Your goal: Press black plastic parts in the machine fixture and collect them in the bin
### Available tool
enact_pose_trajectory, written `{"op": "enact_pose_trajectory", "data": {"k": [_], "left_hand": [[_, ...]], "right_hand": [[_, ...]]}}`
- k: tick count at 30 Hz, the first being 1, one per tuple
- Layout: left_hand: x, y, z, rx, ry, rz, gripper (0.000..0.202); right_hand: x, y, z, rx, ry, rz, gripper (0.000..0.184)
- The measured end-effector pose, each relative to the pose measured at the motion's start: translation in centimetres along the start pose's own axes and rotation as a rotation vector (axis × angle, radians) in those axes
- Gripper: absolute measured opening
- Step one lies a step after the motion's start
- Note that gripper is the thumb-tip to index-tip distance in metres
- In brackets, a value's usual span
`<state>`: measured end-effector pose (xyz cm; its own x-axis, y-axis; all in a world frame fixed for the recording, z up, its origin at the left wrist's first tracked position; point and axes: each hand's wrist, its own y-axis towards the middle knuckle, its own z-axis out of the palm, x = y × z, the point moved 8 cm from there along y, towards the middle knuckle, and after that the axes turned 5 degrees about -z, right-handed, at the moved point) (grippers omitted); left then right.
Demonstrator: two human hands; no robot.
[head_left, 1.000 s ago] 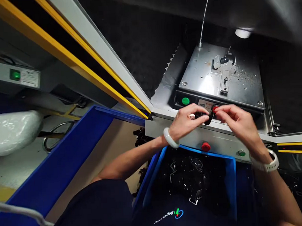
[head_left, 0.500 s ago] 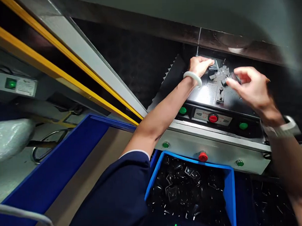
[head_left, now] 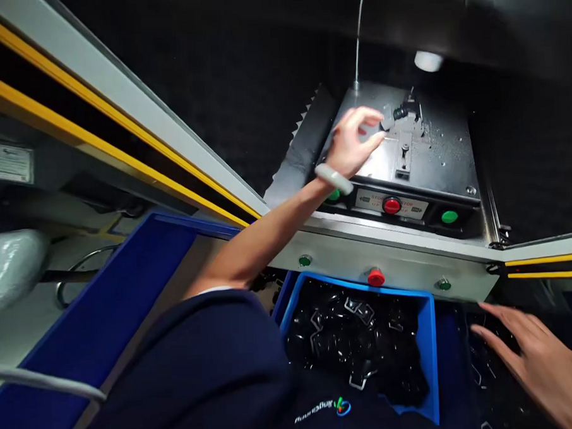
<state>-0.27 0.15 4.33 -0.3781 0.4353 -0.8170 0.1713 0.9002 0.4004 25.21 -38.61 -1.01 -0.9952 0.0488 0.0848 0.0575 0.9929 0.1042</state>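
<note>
My left hand, with a pale bangle on the wrist, hovers over the steel plate of a small press, fingers spread and holding nothing. Just right of its fingertips stands the grey fixture with a small black part seated at its top. My right hand is low at the right, fingers stretched out over a dark bin of black parts, holding nothing. Between my arms sits a blue bin with several black plastic parts.
The press front carries a red button and green buttons; a lower panel has another red button. A yellow and grey guard rail slants across the left. A large blue tray lies at the left.
My right hand left the fixture and dropped to the dark bin at the lower right. My left hand drew back a little from the fixture and opened.
</note>
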Motion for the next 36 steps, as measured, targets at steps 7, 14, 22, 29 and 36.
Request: {"op": "enact_pose_trajectory", "data": {"k": [7,14,22,29,36], "left_hand": [[6.7,-20.5,-9.9,0.175,0.199,0.018,0.018],[13.0,-22.7,-9.2,0.468,0.535,0.011,0.042],[13.4,-24.6,-13.1,0.119,0.443,-0.150,0.031],[24.2,-29.9,-22.1,-0.188,0.466,-0.925,0.018],[29.2,-35.5,-19.8,-0.147,0.371,-1.210,0.024]], "right_hand": [[-1.3,4.9,8.2,0.138,0.271,0.098,0.062],[-2.4,5.5,9.6,0.033,0.397,0.241,0.053],[2.2,3.2,9.4,-0.061,0.201,0.032,0.043],[7.5,-0.4,18.1,0.206,0.362,-0.254,0.054],[7.6,0.9,17.4,0.226,0.414,-0.188,0.061]]}}
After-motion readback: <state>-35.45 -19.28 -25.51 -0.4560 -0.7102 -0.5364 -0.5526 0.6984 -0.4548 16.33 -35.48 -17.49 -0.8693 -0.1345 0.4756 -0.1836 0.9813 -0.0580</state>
